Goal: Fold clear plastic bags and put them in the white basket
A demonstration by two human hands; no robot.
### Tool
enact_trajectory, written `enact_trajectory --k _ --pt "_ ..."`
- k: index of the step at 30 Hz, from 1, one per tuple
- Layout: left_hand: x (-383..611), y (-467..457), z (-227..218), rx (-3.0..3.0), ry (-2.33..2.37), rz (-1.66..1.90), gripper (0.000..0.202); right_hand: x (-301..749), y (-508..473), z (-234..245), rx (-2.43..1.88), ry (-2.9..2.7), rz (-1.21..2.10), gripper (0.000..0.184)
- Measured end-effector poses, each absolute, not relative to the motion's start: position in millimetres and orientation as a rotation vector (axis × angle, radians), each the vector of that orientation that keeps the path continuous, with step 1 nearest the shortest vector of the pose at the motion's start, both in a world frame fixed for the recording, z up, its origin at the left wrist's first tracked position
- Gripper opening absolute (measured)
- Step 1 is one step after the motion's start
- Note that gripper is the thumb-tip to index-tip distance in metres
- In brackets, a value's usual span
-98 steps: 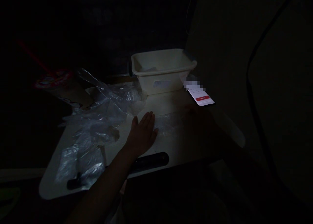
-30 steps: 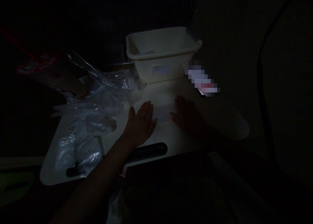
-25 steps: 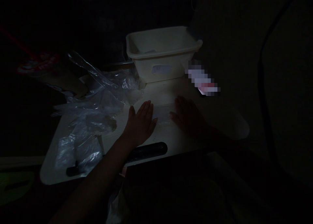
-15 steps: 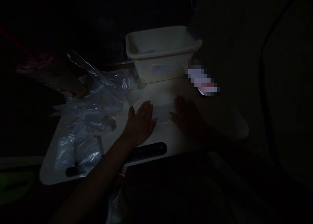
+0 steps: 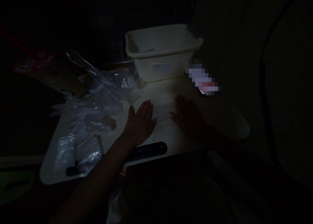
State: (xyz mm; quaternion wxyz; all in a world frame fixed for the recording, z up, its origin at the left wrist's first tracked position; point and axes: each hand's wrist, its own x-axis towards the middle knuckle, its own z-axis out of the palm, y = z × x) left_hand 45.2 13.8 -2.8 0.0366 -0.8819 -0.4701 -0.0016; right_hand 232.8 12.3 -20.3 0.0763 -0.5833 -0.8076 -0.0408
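Note:
In dim light, my left hand [image 5: 140, 124] lies flat, palm down, on a pale tabletop [image 5: 168, 91], its fingers stretched out. My right hand [image 5: 187, 114] rests on the same surface to the right, in shadow, with its fingers extended and its thumb apart. Between the two hands is a flat, pale, faintly see-through patch [image 5: 161, 114], perhaps a thin plastic bag; its edges are hard to make out. Neither hand grasps anything. Crumpled clear plastic bags [image 5: 97, 101] spread over the tabletop left of my left hand.
A cream plastic bin [image 5: 161, 60] with a small label stands behind my hands. Right of it lies a bright, pixelated phone-like object [image 5: 202, 80]. Folded clear packets [image 5: 89, 152] lie at the front left. A dark handle slot [image 5: 151, 149] runs along the near edge.
Both hands keep the same place and pose. Only a very slight shift of the camera view shows.

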Motion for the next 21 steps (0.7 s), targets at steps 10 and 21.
enact_trajectory --k 10,21 --pt "44.5 13.0 -1.7 -2.704 -1.45 -0.009 0.049 233.1 12.6 -23.3 -1.732 -2.413 -0.135 0.061" --pt "45.2 13.7 -2.3 -2.701 -1.445 0.022 0.049 232.7 11.8 -22.0 -1.746 -2.406 -0.144 0.059"
